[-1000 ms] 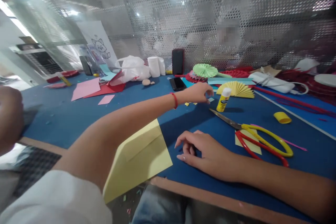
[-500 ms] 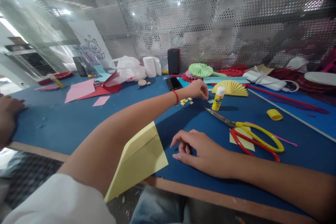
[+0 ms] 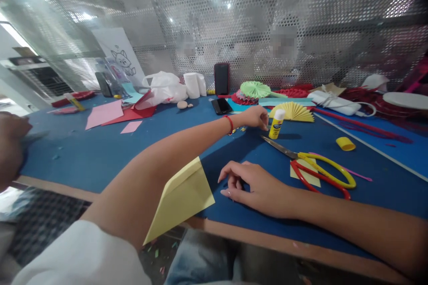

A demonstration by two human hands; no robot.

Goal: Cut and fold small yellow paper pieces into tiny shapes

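Note:
My left hand reaches across the table, its fingers pinched together and pointing down just left of an upright yellow glue stick. Whatever may be between these fingertips is too small to make out. Small yellow paper scraps lie under that wrist, partly hidden. Near the front edge, my right hand rests on its side, fingers loosely curled, thumb apart, holding nothing. A folded sheet of yellow paper sits beside my left forearm and overhangs the edge. Scissors with red and yellow handles lie partly open over a small yellow paper piece.
A yellow cap lies at right. Behind are a yellow paper fan, a green paper rosette, phones, a plastic bag and a power strip. Pink paper and another person's hand are at left.
My left hand has moved slightly right and down, closer to the glue stick, and now covers more of the yellow scraps. My right hand keeps its place. The view has shifted a little.

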